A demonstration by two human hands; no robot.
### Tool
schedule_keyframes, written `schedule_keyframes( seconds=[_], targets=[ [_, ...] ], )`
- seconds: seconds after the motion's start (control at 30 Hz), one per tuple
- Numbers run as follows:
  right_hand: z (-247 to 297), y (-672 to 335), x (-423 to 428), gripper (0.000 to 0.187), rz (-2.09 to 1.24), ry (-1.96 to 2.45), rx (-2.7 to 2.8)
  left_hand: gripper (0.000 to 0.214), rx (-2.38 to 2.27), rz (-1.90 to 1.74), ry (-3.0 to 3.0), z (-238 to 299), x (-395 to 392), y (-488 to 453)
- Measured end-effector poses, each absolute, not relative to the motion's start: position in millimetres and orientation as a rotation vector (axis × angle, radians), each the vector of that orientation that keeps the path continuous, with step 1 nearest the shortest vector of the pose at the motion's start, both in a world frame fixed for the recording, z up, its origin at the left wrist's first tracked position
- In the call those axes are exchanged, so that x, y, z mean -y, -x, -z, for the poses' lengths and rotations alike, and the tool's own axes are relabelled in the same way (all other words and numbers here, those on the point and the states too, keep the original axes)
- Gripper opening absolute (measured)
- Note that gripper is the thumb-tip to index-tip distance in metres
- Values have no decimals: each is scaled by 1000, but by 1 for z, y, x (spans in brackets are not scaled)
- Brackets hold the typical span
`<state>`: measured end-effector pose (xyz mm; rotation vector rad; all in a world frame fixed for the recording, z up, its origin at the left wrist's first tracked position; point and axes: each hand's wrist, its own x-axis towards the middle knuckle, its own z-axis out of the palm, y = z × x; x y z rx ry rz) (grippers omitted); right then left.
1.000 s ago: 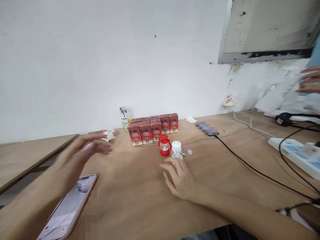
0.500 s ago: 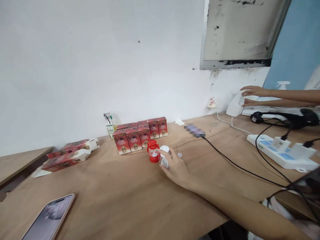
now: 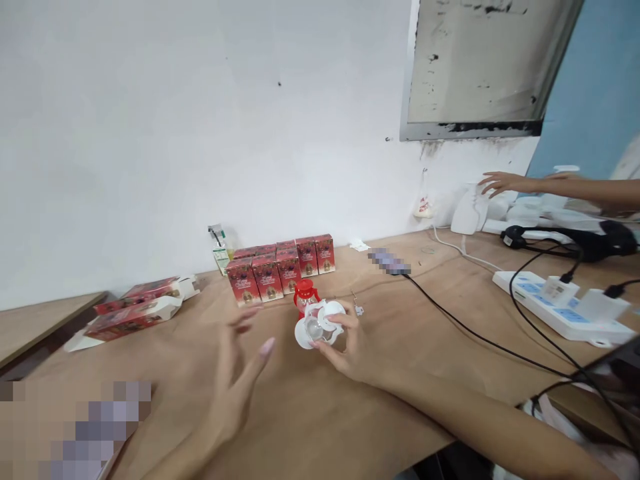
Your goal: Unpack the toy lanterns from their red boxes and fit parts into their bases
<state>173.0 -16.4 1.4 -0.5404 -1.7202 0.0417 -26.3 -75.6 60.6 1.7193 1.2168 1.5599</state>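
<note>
My right hand (image 3: 350, 347) grips a small white lantern (image 3: 316, 327), tilted so that its clear middle and round base face left. Just behind it a small red lantern (image 3: 305, 293) stands on the table, partly hidden by the white one. To the left, my left hand (image 3: 240, 367) is raised over the table with thumb and fingers apart, somewhat blurred and holding nothing. Several red printed boxes (image 3: 267, 277) stand in rows behind the lanterns.
Flattened red cartons (image 3: 135, 313) lie at the left, with a blurred-out phone (image 3: 100, 427) in front. A power strip (image 3: 565, 310) with black cables is at the right. Another person's hand (image 3: 505, 183) reaches to a white bottle (image 3: 469, 210) at the back right.
My right hand has lifted the white lantern towards me and tipped it. My left hand has come into view. The other person's hands have shifted at the bottle.
</note>
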Motion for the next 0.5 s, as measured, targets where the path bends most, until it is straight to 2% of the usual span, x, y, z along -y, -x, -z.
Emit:
schedule_keyframes(
  seconds=[0.07, 0.17, 0.37, 0.5],
  targets=[
    [-4, -173, 20, 57, -21, 505, 1720, 45, -1064, -1322, -1624, -48, 50, 14],
    [-10, -175, 25, 48, -59, 528, 1767, 45, -790, -1060, -1379, -28, 32, 4],
    [-7, -172, 29, 21, -327, 668, 1687, 47, -719, -924, -1145, -12, 39, -3],
    [0, -167, 26, 16, -496, 709, 1627, 40, -830, -1039, -1164, -12, 43, -8]
  ],
)
